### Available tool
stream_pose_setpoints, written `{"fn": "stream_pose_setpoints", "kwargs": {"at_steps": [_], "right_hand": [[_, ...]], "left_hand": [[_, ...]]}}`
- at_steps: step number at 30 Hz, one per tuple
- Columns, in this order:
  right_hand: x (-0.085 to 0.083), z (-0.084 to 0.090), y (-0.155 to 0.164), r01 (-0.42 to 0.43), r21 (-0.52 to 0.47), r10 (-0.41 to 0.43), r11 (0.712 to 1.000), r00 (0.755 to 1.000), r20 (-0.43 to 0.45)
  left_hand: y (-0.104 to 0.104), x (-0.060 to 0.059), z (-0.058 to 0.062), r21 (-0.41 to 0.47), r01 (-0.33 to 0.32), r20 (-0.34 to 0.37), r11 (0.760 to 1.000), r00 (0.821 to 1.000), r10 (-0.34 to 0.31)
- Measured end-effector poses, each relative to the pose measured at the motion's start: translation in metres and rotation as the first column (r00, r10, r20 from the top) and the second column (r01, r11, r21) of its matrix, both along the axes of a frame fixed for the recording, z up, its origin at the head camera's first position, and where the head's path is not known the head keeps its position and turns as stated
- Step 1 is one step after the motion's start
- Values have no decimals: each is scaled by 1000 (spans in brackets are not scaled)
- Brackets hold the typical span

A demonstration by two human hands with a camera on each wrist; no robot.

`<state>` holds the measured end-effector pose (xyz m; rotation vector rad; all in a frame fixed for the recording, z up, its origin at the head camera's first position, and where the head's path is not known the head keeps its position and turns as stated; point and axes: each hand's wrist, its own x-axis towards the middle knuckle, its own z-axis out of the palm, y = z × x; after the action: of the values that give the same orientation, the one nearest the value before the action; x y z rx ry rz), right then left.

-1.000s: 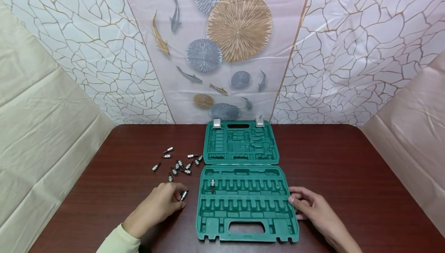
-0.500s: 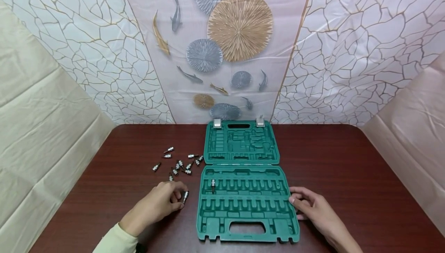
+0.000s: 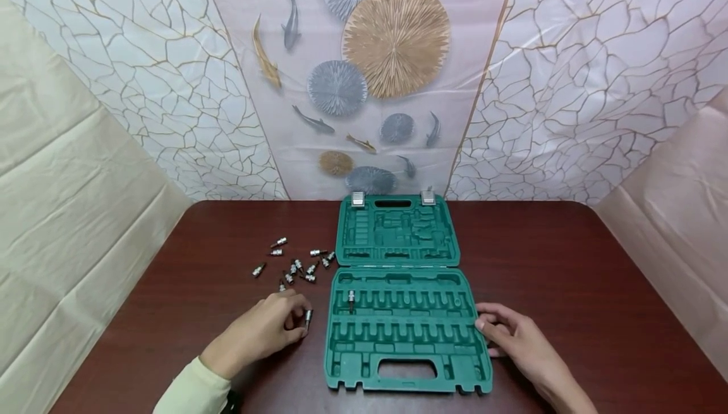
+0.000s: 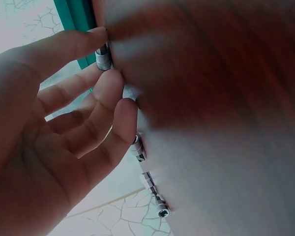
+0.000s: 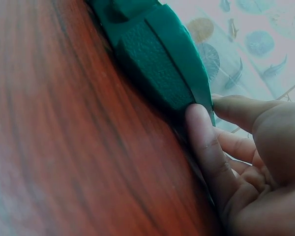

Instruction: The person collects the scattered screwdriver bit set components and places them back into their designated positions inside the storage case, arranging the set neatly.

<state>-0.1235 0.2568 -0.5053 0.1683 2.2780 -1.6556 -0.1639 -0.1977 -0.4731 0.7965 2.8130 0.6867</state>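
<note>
My left hand [image 3: 264, 328] pinches a bit socket [image 3: 309, 318], chrome with a dark bit, between thumb and fingers at the table's left middle. In the left wrist view this bit socket [image 4: 103, 59] stands between the thumb tip and a fingertip, partly covered. A green tool case [image 3: 348, 366] lies unfolded to the right of that hand. One bit socket [image 3: 351, 300] sits upright in the leftmost part of its upper row of slots. My right hand [image 3: 523, 341] holds the case's right edge, its thumb and fingertips against the side wall [image 5: 155, 64].
Several loose bit sockets [image 3: 298, 266] lie scattered on the dark red wooden table [image 3: 546, 249], left of the case and beyond my left hand. The case's lid [image 3: 398, 253] lies folded back, with two metal latches [image 3: 357, 199] at its far edge. A patterned cloth [image 3: 395, 41] hangs behind.
The pinched bit socket has turned from slanted to nearly upright in my left fingers, which have shifted slightly right. My right hand stays at the case's edge.
</note>
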Motion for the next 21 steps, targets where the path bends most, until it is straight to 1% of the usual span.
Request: {"fn": "stream_pose_setpoints", "kwargs": {"at_steps": [3,5,11,14,17,21], "right_hand": [[-1,2,0,-7,0,7,1000,1000,-19],[-2,3,0,-12,2,12,1000,1000,-27],[-1,3,-1,-15,7,16,1000,1000,-22],[1,3,-1,-11,5,12,1000,1000,-22],[1,3,-2,-11,7,11,1000,1000,-29],[2,3,-2,-12,7,12,1000,999,-39]], "left_hand": [[1,-1,2,-16,-2,-8,1000,1000,2],[2,-1,3,-25,-2,-28,1000,1000,1],[5,-2,3,-39,-49,-78,998,996,45],[8,-2,3,-33,-72,-115,997,991,68],[10,-2,3,-17,-77,-153,997,986,73],[14,-3,5,6,-73,-183,997,980,73]]}}
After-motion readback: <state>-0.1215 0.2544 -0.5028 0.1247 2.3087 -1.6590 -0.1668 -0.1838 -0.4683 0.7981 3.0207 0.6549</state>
